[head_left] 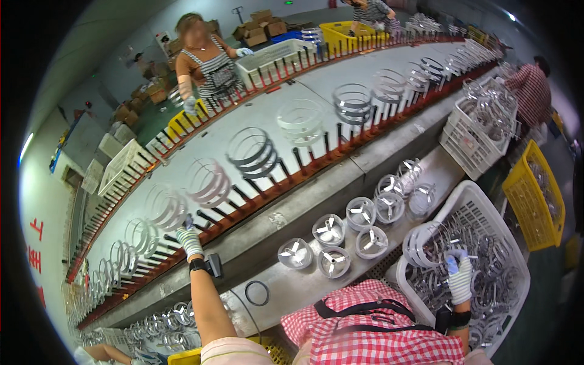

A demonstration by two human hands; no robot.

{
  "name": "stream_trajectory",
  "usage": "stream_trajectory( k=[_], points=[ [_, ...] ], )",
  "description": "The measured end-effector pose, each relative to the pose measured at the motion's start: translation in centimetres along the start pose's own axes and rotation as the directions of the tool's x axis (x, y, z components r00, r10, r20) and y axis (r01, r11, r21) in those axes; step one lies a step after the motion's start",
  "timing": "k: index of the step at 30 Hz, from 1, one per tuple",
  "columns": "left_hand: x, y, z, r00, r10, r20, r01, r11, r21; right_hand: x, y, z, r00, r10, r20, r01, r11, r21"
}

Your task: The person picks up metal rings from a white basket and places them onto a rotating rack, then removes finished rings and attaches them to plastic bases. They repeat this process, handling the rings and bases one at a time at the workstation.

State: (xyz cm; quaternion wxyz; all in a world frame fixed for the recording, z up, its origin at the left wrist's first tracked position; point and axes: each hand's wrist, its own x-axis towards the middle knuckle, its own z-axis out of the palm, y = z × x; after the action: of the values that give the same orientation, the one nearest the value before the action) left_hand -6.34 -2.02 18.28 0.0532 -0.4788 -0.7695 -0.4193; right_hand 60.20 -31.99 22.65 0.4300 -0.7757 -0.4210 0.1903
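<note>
My left hand, in a striped work glove, reaches to the near edge of the rack line. Its fingers close at the lower right side of a clear ring set, though the grip is partly hidden. Over a white basket, my right hand wears the same kind of glove. Its bent fingers hold the edge of another clear ring set. Many loose rings fill that basket. Dark-grey ring sets and a pinkish one sit along the line.
Upright dark pegs border the long rack line. Several round clear parts with white three-armed centres stand on a metal bench beside a black ring. A yellow crate leans at right. Co-workers stand across the line.
</note>
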Motion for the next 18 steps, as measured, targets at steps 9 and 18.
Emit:
stream_trajectory(
  k=[9, 18],
  points=[
    [5.2, -8.4, -1.8, 0.977, -0.102, 0.187, 0.081, 0.990, 0.119, 1.1, -2.0, 1.5, 0.997, -0.060, 0.039, 0.056, 0.993, 0.100],
    [4.3, -2.3, 10.1, 0.939, 0.229, 0.255, -0.132, 0.929, -0.345, 2.1, -4.4, 2.0, 0.992, -0.090, 0.089, 0.091, 0.996, -0.006]
  ],
)
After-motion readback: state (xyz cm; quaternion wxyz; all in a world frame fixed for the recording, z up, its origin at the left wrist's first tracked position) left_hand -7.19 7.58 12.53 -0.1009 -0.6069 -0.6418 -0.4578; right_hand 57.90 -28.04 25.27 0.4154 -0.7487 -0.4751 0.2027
